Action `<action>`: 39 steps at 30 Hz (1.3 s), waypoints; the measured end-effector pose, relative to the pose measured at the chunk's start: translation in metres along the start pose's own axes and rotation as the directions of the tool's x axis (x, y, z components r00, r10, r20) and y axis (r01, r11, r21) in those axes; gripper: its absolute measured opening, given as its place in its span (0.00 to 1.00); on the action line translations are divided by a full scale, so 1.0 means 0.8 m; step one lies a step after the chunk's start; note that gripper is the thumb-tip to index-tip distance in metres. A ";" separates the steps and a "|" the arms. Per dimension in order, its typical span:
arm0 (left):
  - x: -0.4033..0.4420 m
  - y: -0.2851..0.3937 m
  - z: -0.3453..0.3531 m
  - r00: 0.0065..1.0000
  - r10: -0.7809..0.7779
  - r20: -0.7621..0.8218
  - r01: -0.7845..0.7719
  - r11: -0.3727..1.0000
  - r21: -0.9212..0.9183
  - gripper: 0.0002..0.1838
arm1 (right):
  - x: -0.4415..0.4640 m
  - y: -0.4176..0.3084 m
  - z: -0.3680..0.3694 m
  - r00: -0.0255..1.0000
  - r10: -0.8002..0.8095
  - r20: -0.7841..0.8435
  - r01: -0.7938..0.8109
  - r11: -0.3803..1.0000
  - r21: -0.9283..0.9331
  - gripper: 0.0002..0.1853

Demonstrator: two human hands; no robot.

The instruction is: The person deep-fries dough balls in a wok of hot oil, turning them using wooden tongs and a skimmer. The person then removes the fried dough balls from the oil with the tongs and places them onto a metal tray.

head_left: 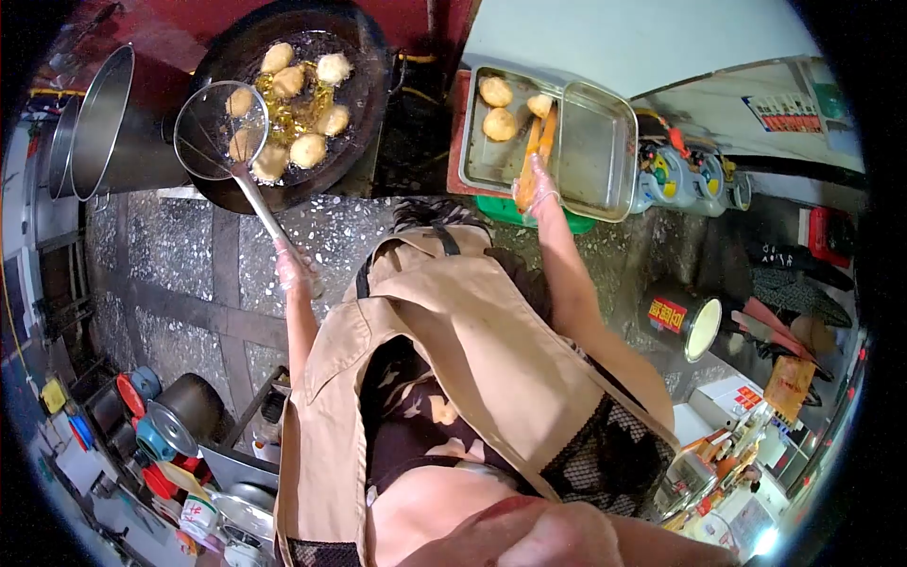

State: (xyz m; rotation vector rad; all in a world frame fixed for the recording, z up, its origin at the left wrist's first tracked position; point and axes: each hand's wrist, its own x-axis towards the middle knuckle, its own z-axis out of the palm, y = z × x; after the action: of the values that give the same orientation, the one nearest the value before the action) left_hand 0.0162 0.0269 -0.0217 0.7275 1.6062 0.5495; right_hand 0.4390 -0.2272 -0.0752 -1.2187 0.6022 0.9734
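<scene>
My left hand (295, 269), in a clear plastic glove, is closed around the handle of a long-handled skimmer (262, 206). The skimmer's round mesh head hangs over the left side of a dark wok (230, 59), where several golden fried dough balls (307, 150) sit in bubbling oil. In my right hand (540, 189), also gloved, is a pair of wooden tongs (537, 144). Their tips meet a fried ball (539, 105) over the left metal tray (475, 163); whether it is lifted I cannot tell. Two more fried balls (499, 124) lie in that tray.
A second metal tray (595, 142) adjoins the first on the right. Tall metal pots (132, 132) stand left of the wok. A green basin (501, 210) is under the trays. A can with a red label (667, 315) stands at right; cookware (189, 406) crowds the lower left.
</scene>
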 end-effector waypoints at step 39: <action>0.012 -0.068 -0.013 0.961 0.089 -0.261 -0.120 0.987 -0.106 0.33 | -0.119 -0.003 0.266 0.788 -0.014 0.616 0.440 0.713 -0.546 0.26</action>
State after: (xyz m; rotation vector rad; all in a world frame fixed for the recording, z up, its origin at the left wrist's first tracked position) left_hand -0.0028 -0.0029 -0.0651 0.6734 1.7610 0.8397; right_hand 0.3717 -0.0513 0.0625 -1.4749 -0.4536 1.3085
